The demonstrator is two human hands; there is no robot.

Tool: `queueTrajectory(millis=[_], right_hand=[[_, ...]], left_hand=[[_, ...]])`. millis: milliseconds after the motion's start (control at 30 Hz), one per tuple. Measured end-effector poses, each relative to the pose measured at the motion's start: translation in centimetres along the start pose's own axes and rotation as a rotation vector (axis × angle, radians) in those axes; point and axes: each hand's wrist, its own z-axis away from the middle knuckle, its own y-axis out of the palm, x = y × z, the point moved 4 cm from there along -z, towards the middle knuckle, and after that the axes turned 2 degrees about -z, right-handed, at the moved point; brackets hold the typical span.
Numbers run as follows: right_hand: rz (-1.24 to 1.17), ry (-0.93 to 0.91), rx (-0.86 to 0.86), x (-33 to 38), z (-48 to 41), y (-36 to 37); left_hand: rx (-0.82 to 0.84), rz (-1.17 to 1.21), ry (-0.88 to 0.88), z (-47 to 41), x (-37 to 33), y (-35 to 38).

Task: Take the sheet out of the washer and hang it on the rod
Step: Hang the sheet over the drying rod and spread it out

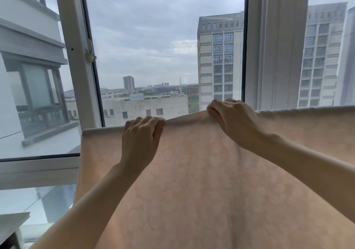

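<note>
– Overcast sky and pale tower blocks fill the white-framed window (76,56) on my feed. Before it hangs the pale peach, faintly patterned fabric sheet (192,172), out of the washer and spread wide across the lower half of the view.

– Is it on the rod?

– I judge so. Its top edge runs as a long folded line, the way cloth lies over a bar. The rod itself is hidden under that fold, so I cannot point to it.

– And the hands?

– Both are up at the fold, near each other. The left hand (141,139) has its fingers (149,121) curled over the top edge, clamped on the cloth. The right hand (234,122) pinches a raised peak of the same edge, fingers bunched on the fabric.

– Why hold it there?

– To my eye, to draw the cloth along the bar and level it, so it hangs flat and balanced. The edge rises under the right hand, so I reckon smoothing is what remains.

– Any risk?

– Uneven lengths front and back could drag it off the bar.
</note>
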Motion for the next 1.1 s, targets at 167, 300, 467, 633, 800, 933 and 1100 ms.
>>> queueTrajectory(millis=[167,300,467,633,800,933,1100], right_hand=[[-0.043,0.02,0.068,-1.2,-0.1,0.0],[-0.173,0.059,0.104,-3.0,0.4,-0.7],[-0.081,0.038,0.123,-4.8,2.4,-2.5],[-0.124,0.071,0.016,-5.3,3.3,-3.4],[-0.038,0.115,0.054,-5.0,2.7,-2.7],[0.07,0.157,0.156,-5.1,2.6,-2.4],[0.082,0.266,0.175,-7.1,2.2,-3.7]], left_hand=[[0.011,-0.031,-0.013,-0.8,-1.3,0.7],[-0.049,-0.069,-0.034,-0.9,-1.5,0.6],[-0.056,-0.09,-0.062,-0.7,-1.2,1.0],[-0.077,-0.115,-0.039,-0.5,-1.9,1.1],[-0.066,-0.125,-0.042,-0.2,-2.0,0.6],[-0.027,-0.106,-0.009,0.1,-2.1,0.4],[0.011,-0.094,0.087,0.3,-3.0,0.8]])
